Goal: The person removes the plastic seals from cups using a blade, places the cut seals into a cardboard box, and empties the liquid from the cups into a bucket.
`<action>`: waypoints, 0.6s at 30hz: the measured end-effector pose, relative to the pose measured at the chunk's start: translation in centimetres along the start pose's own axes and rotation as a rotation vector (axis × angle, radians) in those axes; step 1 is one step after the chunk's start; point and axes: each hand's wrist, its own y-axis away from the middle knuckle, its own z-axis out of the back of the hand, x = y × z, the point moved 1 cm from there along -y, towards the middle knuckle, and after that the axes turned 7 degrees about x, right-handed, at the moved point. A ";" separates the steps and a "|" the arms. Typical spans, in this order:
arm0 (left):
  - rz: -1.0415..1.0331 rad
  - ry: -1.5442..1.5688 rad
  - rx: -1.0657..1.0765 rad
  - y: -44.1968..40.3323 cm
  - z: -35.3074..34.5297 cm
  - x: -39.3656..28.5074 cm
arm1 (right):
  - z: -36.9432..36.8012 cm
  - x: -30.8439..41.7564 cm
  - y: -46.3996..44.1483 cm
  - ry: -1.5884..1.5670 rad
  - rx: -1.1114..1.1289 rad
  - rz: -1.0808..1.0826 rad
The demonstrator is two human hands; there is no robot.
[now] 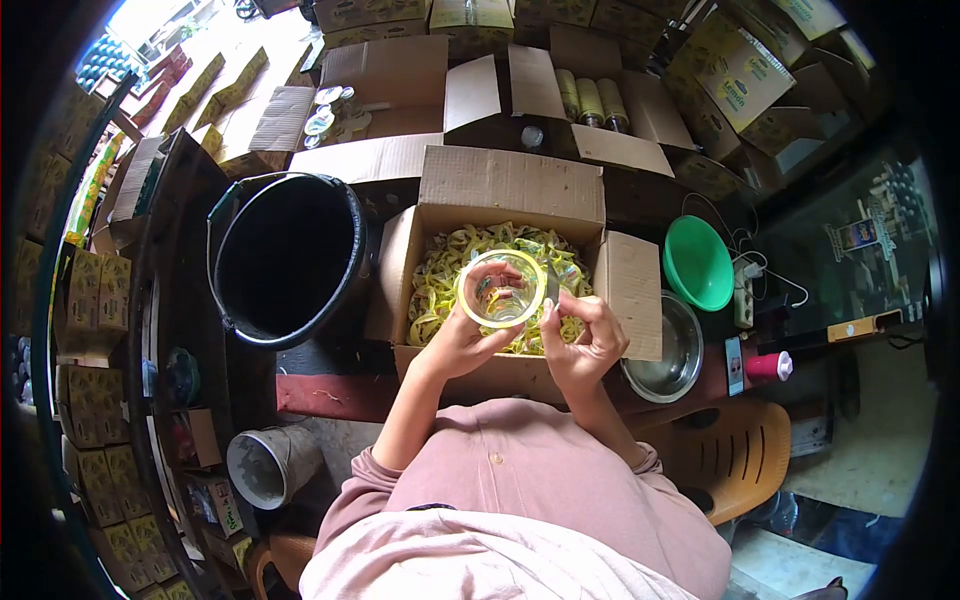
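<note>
My left hand [460, 342] is wrapped round a clear plastic jar [502, 308] with a yellow rim, and its fingers show through the wall. The jar's open mouth faces up towards me. Close to the right side of the rim, my right hand [585, 350] is closed in a pinch. A thin, darkish edge shows by its fingertips, too small to name. Both hands are above an open cardboard box [510, 185] filled with small yellow-and-clear wrapped packets [440, 270]. The jar hides the middle of the packets.
A black bucket [222, 290] stands left of the box. To the right are a green basin [697, 262], a clear bowl [690, 345], a phone [734, 365] and a red thread spool [768, 367]. Open cartons [385, 75] line the back. A grey bucket [262, 468] stands lower left.
</note>
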 end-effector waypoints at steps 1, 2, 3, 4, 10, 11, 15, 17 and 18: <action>-0.007 -0.025 0.021 0.0 0.1 0.0 | 0.0 0.0 0.0 0.004 0.006 0.016; -0.015 -0.050 0.043 0.0 0.2 -0.1 | 0.0 0.0 0.0 0.007 0.011 0.031; -0.023 -0.075 0.064 0.0 0.2 -0.2 | 0.0 0.1 -0.1 0.010 0.011 0.044; -0.017 -0.067 0.067 0.0 0.3 -0.1 | 0.0 0.1 -0.2 0.013 0.010 0.057; 0.002 -0.045 0.092 -0.1 0.3 -0.5 | 0.2 0.1 -0.8 0.052 0.025 0.101; -0.006 -0.016 0.093 -0.1 0.4 -0.6 | 0.3 0.1 -0.9 0.038 0.034 0.089; -0.012 0.006 0.117 -0.2 0.7 -0.9 | 0.3 -0.2 -1.1 -0.017 0.072 0.101; -0.021 0.033 0.124 -0.1 0.7 -1.0 | 0.3 -0.2 -1.2 -0.009 0.075 0.094; -0.025 0.046 0.127 -0.1 0.7 -1.0 | 0.4 -0.2 -1.2 -0.024 0.083 0.090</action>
